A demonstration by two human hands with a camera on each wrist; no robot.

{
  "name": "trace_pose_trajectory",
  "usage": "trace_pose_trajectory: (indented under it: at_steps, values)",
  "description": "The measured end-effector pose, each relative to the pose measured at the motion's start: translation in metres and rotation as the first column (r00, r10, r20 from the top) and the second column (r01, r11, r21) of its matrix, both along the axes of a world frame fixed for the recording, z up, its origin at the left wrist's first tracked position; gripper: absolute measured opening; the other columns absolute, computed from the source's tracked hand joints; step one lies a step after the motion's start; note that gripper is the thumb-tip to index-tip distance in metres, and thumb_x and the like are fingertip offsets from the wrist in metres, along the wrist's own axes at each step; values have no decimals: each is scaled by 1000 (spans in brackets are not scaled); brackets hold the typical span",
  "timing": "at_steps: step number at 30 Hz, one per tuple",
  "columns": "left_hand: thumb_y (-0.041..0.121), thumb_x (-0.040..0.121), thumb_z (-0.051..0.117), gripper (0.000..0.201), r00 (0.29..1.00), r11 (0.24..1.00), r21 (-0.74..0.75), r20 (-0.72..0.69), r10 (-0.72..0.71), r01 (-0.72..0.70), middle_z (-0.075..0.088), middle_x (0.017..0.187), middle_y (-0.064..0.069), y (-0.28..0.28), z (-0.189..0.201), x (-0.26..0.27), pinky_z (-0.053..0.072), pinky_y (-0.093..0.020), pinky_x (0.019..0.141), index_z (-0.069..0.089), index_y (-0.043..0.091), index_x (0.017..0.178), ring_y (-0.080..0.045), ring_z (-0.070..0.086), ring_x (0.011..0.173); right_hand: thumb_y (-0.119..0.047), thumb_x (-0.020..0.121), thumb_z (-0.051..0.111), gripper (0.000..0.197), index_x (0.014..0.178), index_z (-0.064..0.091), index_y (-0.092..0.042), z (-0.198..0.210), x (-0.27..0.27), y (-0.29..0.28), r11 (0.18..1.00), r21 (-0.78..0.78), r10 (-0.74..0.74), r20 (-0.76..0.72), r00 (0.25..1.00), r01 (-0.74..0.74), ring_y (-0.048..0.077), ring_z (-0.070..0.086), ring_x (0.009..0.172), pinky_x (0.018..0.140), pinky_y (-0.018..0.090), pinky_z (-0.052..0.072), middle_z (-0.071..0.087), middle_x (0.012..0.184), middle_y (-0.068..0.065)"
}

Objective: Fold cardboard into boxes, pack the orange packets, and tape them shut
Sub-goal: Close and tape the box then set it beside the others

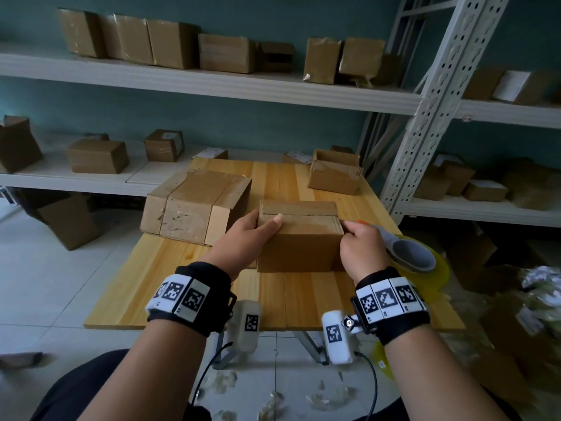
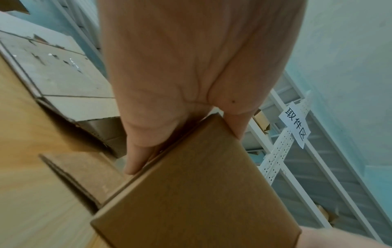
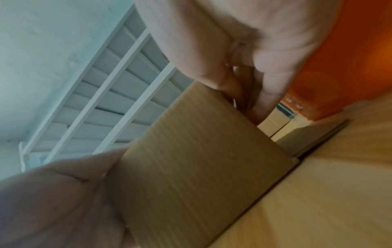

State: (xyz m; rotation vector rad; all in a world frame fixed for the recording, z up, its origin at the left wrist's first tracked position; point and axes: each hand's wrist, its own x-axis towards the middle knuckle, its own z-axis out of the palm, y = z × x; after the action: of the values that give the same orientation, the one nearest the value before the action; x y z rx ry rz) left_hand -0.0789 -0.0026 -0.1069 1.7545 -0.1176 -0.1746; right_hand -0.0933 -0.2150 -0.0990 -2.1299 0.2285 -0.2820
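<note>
The small box (image 1: 299, 235) sits near the middle of the table (image 1: 188, 287), a little toward its right edge, its long axis running left to right in front of you. Its top flaps are down and meet along a seam (image 1: 299, 214) that follows that same long axis; no tape shows across it yet, as far as the head view tells.

Your left hand (image 1: 253, 235) has its grip on the box's left end, thumb lying over the top just by the seam and fingers down the side. Your right hand (image 1: 361, 247) curls its grip round the near right corner, fingertips pinching the edge there. So the box lies between your two hands, held at both ends.

The tape dispenser (image 1: 409, 253), grey with a yellowish roll, lies just behind your right hand at the table's right edge, so that hand is much the nearer one to fetch it. The left would then have to keep the flaps shut alone.

A larger taped box (image 1: 194, 205) stands just left of the small one, and an open box (image 1: 334, 174) sits toward the far right corner.
</note>
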Motion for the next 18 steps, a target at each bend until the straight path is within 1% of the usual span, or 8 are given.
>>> trace_pose_trajectory:
  at_steps: [1,2,4,7,10,12,15,18]
  values:
    - [51,106,54,50,1000,1000,4,1,-4,4,67,129,-3,0,1,0,54,-43,107,54,20,145,-23,65,119,-3,108,36,43,140,65,-10,2,0,1,999,47,-18,-15,1000,18,19,65,117,99,23,50,70,126,3]
    - [50,107,53,48,1000,1000,6,3,-6,6,68,128,-3,1,1,1,55,-42,106,55,20,144,-23,66,119,-5,109,35,43,145,60,-7,3,-1,2,995,93,-38,-26,999,41,25,58,132,106,25,42,65,140,8]
    - [47,109,51,44,1000,1000,11,17,0,-1,67,129,-2,0,2,2,55,-36,100,55,20,144,-22,65,118,-7,111,34,43,148,56,-7,4,-4,3,986,155,-55,-33,998,60,25,50,140,102,23,36,58,149,11]
    - [45,110,50,45,999,1000,1,40,20,-20,67,130,-1,0,5,5,54,-31,95,53,21,148,-19,65,118,-8,111,34,44,148,56,-11,6,-7,5,980,191,-50,-9,999,51,21,53,132,97,23,37,60,146,8]
    - [47,107,55,43,999,1000,8,35,25,-25,70,124,0,-1,7,6,54,-26,84,57,21,143,-17,68,111,-13,111,34,43,146,58,-14,6,-3,6,966,253,-47,-7,999,48,14,52,123,99,25,38,60,133,0]
    - [49,103,62,44,999,999,13,23,44,-44,71,121,1,-4,6,5,57,-29,85,59,23,138,-18,68,110,-27,108,34,43,137,64,-18,2,0,9,953,298,-54,-17,998,57,19,57,124,108,37,45,64,134,1]
    - [52,96,70,51,998,998,5,2,58,-58,69,121,4,-6,3,3,55,-26,81,58,24,137,-15,67,110,-59,85,29,68,114,71,-14,-12,10,5,945,321,-55,-36,998,63,33,66,110,104,58,52,72,115,15]
    - [59,91,72,68,996,998,-14,-57,63,-64,66,124,4,-7,1,2,51,-25,81,54,20,144,-14,64,111,-76,80,26,92,115,71,-4,-10,8,4,944,327,-36,-46,998,49,41,70,101,98,61,55,74,105,23]
